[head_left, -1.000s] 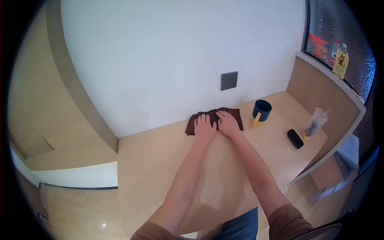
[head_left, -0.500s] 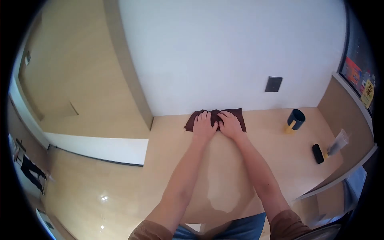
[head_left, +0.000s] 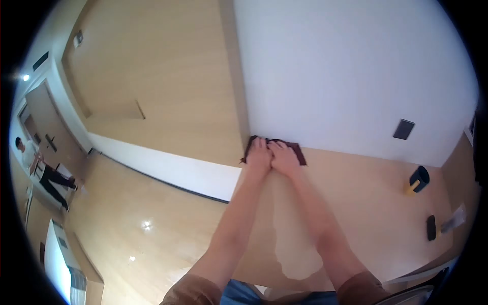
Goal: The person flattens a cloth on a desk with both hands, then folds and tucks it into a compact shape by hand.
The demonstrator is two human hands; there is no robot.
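Dark maroon cloth [head_left: 299, 152], spread out but rumpled, edge uneven on the far side. Lies on the pale wood tabletop [head_left: 361, 208], far left corner, right by the white wall [head_left: 335, 76]. Middle covered; from here I can't tell if it's folded.

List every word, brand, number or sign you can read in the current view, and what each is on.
None: no text can be read.
Dark cloth: no lettering shows.
Mug, wall plate: no legible marks.
Black object, clear cup: too small and blurred to rule out print.
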